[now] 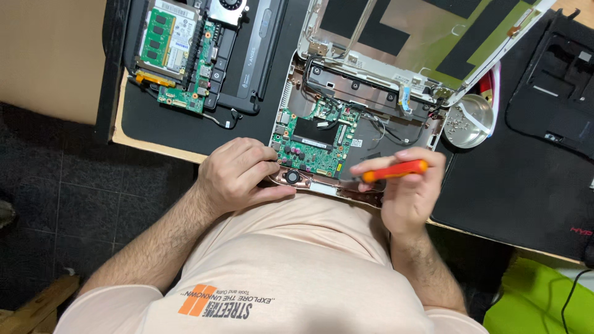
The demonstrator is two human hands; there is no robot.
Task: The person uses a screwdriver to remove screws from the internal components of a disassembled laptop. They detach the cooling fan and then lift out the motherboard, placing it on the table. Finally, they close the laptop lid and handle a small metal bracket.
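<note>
While the left hand presses closed fingers on the green circuit board inside the opened laptop base, the right hand grips an orange-handled screwdriver. At two o'clock sits a round metal dish of screws; at ten o'clock, another dismantled laptop on the tabletop.

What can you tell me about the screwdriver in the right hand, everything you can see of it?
The screwdriver has an orange-red handle that looks like plastic, with a darker band near its right end. It lies almost level, tilted slightly up to the right, pinched between the thumb and fingers of the right hand. It is held above the near edge of the opened laptop, right of the green circuit board. Its shaft and tip are too dark to make out.
</note>
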